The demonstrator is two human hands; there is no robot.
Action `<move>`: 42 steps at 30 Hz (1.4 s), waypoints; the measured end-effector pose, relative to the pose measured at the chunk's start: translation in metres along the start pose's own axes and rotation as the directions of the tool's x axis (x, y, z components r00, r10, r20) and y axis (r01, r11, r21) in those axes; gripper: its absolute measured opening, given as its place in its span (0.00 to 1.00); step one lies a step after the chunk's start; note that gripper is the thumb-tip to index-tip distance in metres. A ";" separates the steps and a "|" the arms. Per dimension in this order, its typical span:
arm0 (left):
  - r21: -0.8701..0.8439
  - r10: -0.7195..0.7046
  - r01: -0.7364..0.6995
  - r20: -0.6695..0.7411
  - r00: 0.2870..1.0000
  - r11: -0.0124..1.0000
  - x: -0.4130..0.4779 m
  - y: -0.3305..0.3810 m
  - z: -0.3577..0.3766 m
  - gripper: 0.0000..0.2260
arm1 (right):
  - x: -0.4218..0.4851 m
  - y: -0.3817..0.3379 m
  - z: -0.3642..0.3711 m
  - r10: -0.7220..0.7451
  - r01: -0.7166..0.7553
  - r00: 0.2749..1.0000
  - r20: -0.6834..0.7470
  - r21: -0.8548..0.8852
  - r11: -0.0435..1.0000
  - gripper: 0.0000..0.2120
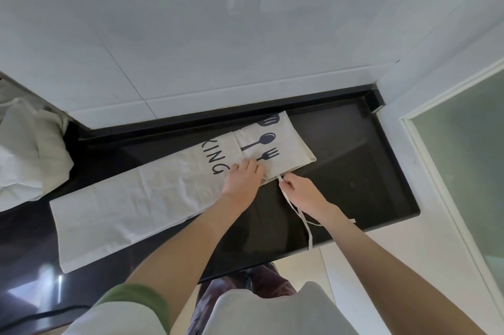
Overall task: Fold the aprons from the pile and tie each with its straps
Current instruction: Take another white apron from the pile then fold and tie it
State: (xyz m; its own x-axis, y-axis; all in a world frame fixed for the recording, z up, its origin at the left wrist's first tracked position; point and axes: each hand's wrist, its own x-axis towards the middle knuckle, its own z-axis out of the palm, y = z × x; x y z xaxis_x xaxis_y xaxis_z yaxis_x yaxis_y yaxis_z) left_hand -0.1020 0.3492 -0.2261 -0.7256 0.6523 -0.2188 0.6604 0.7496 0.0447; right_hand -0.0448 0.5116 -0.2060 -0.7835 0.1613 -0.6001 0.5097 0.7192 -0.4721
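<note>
A cream apron [141,198], folded lengthwise into a long strip, lies across the black countertop [354,171]. Its right end is folded back, showing printed utensils and the letters "KING". My left hand [242,179] presses flat on the folded part beside the fork print. My right hand [297,190] pinches a thin cream strap [306,225] just below the apron's near edge. The strap trails toward me and hangs over the counter's front edge.
A pile of cream aprons [30,151] sits at the left end of the counter. White wall tiles [218,48] rise behind the counter, and a wall with a frosted glass pane [463,157] closes the right side.
</note>
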 end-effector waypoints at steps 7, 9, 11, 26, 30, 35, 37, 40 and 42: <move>-0.032 0.059 -0.064 -0.144 0.988 0.997 0.008 0.004 0.002 0.20 | -0.005 -0.006 -0.016 -0.101 0.034 0.889 -0.446 -0.154 0.987 0.16; -0.039 0.088 -0.098 -0.202 0.975 0.994 0.011 0.004 0.004 0.22 | 0.003 -0.001 -0.022 -0.125 0.055 0.764 -0.632 -0.129 0.990 0.14; -0.063 0.132 -0.151 -0.241 0.962 0.987 0.011 0.006 0.005 0.25 | 0.019 0.003 -0.030 -0.118 0.116 0.764 -0.635 -0.044 0.992 0.17; -0.025 0.264 -0.268 -0.104 0.959 0.963 0.008 -0.010 0.037 0.25 | 0.064 0.017 -0.042 -0.086 0.067 0.933 -0.350 -0.066 0.996 0.07; -0.044 0.322 -0.327 -0.089 0.943 0.944 0.013 -0.005 0.036 0.32 | 0.056 0.024 -0.048 -0.026 0.015 0.934 -0.356 -0.034 0.999 0.05; -0.182 0.176 -0.210 -0.183 0.967 0.961 0.016 -0.001 0.028 0.21 | 0.042 0.024 -0.054 -0.253 0.114 0.838 -0.483 -0.300 0.947 0.11; -0.230 0.145 -0.189 -0.195 0.970 0.955 0.016 -0.006 0.028 0.19 | 0.033 0.012 -0.049 -0.436 0.299 0.845 -0.310 -0.403 0.865 0.18; -0.202 0.150 -0.205 -0.261 0.954 0.958 0.015 -0.011 0.022 0.14 | 0.029 0.003 -0.027 -0.547 0.481 0.836 0.051 -0.549 0.684 0.26; -0.199 0.143 -0.203 -0.279 0.950 0.959 0.012 -0.013 0.017 0.12 | 0.033 0.004 -0.015 -0.575 0.481 0.817 0.045 -0.602 0.637 0.21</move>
State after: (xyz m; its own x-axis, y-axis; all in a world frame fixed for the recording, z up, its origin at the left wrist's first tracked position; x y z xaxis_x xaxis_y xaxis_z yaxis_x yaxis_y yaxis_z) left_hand -0.1162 0.3449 -0.2461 -0.6482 0.7582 0.0705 0.7421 0.6082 0.2816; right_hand -0.0741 0.5299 -0.2177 -0.9171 -0.3120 -0.2480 -0.2664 0.9427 -0.2007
